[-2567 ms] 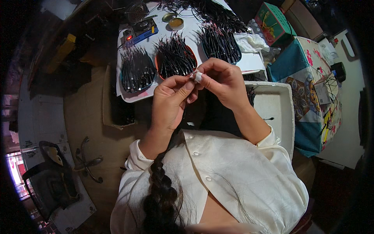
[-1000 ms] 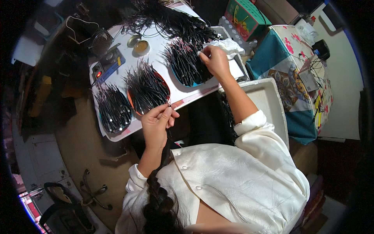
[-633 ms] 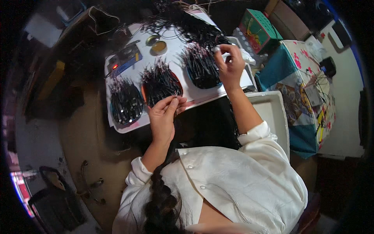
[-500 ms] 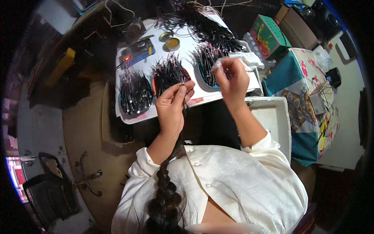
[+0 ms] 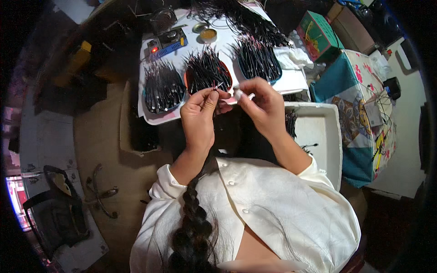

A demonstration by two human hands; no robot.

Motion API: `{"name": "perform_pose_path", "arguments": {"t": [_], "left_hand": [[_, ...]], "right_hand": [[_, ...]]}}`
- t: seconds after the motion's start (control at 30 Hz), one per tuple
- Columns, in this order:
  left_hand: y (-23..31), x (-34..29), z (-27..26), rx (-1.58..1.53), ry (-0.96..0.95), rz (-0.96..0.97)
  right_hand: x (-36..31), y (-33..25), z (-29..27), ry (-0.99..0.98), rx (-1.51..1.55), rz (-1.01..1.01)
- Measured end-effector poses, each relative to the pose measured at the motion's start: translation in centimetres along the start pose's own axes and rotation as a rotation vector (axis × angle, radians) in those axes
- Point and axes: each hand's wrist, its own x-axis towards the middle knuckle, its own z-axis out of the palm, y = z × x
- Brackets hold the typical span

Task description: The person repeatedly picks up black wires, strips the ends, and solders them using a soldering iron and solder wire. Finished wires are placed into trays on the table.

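My left hand (image 5: 199, 111) is closed, pinching a thin black cable (image 5: 215, 87) between thumb and forefinger with its fine wire ends up. Close by on the right, my right hand (image 5: 265, 107) holds a small white wad (image 5: 250, 96), perhaps tissue, between thumb and fingertips. The two hands are apart by a narrow gap. Beyond them stand bowls packed with upright black cables: an orange bowl (image 5: 230, 73) in the middle, a blue-rimmed one (image 5: 273, 82) on the right, and another bundle of cables (image 5: 163, 88) on the left.
A white table (image 5: 150, 117) carries the bowls, a round tin (image 5: 208, 36) of yellowish paste, a blue device (image 5: 170, 47) with a red light, a heap of loose cables (image 5: 246, 22) and white cloth (image 5: 293, 58). A white foam box (image 5: 325, 136) sits at my right, before a cloth-covered table (image 5: 348, 164).
My right hand has come down and left, closer to my left hand. The left hand still pinches the cable. The view has shifted slightly, so the table sits higher.
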Motion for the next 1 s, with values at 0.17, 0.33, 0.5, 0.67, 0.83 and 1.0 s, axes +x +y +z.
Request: {"name": "perform_pose_path", "arguments": {"t": [0.17,0.33,0.5,0.67,0.83,1.0], "left_hand": [[0.4,-0.3,0.0,0.006,-0.07,-0.056],[0.5,-0.3,0.1,-0.033,-0.06,-0.058],[0.1,-0.6,0.4,-0.007,-0.047,-0.068],[0.1,-0.8,0.5,-0.002,-0.079,-0.098],[0.1,-0.8,0.0,-0.218,-0.206,-0.133],[0.1,-0.9,-0.3,-0.222,-0.22,-0.202]], "right_hand": [[1.1,0.9,-0.4,-0.103,0.325,0.183],[1.4,0.9,-0.5,-0.066,0.207,0.085],[1.5,0.5,-0.3,-0.134,0.196,0.111],[1.7,0.5,-0.7,-0.185,0.37,0.199],[1.3,0.8,-0.6,-0.253,0.863,0.419],[0.7,0.4,-0.5,-0.309,0.959,0.566]]}}
